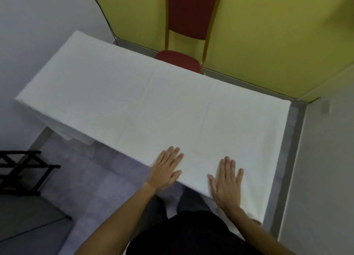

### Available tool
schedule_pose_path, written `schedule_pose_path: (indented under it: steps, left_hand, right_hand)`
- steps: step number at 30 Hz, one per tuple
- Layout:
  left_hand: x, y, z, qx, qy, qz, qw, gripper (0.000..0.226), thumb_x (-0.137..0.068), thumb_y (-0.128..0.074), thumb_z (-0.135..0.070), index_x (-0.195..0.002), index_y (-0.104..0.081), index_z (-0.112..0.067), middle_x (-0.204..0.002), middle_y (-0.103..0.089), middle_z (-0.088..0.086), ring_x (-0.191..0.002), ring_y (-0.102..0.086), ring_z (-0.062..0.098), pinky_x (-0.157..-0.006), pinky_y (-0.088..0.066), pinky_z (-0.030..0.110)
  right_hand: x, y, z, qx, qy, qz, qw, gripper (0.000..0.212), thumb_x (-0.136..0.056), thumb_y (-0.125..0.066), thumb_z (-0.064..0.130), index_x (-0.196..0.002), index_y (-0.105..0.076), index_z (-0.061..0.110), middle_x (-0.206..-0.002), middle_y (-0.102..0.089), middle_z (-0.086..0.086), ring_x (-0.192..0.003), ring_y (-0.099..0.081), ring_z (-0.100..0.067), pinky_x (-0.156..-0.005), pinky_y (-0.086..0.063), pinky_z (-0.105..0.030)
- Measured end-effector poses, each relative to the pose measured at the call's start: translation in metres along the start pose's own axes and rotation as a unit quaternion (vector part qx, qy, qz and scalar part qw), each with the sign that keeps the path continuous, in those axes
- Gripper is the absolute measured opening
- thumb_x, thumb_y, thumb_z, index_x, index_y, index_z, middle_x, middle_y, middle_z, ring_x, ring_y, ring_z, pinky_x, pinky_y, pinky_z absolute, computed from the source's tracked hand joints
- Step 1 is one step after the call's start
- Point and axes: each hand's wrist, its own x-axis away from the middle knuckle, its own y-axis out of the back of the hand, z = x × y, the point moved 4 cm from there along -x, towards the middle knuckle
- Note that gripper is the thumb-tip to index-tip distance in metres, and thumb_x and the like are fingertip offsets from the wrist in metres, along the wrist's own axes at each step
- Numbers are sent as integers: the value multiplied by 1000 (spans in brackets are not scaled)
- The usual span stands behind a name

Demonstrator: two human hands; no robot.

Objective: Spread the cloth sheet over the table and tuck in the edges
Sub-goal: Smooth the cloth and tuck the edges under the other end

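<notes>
A white cloth sheet (145,101) covers the whole top of a long table and hangs over its left end, where folds droop below the edge. Faint fold creases run across it. My left hand (166,169) lies flat with straight fingers on the sheet at the near edge. My right hand (227,182) lies flat beside it, a little further right, palm down on the sheet near the same edge. Neither hand grips the cloth. The table itself is hidden under the sheet.
A red chair with a gold frame (188,34) stands at the far side of the table against a yellow wall (268,34). A black folding rack (23,172) stands on the grey floor at the left. A grey wall (321,168) runs close along the right.
</notes>
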Motion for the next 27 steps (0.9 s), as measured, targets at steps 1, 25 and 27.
schedule_pose_path:
  steps: [1, 25, 27]
  left_hand:
    - [2, 5, 15, 4, -8, -4, 1000, 64, -100, -43, -46, -155, -26, -18, -164, -15, 4, -152, -10, 26, -121, -18, 48]
    - [-74, 110, 275, 19, -115, 17, 993, 64, -100, -40, -32, -152, -24, 0, -163, -14, 15, -152, -5, 29, -121, -16, 51]
    - [-84, 110, 261, 14, -127, 17, 992, 61, -101, -37, -29, -153, -22, -1, -163, -12, 14, -152, -3, 28, -122, -13, 49]
  right_hand:
    - [-1, 1, 1, -7, 1, -3, 1000, 76, -102, -28, 51, -155, -20, -2, -164, -14, -20, -153, -9, -37, -121, -10, -63]
    - [-130, -5, 244, -66, -132, -80, 986, 71, -104, -21, 48, -158, -10, 3, -166, -4, -15, -154, -5, -30, -125, 2, -48]
    - [-161, -8, 300, -84, -117, -103, 984, 65, -106, -25, 39, -158, -7, 4, -167, -3, -14, -155, -2, -28, -125, 1, -47]
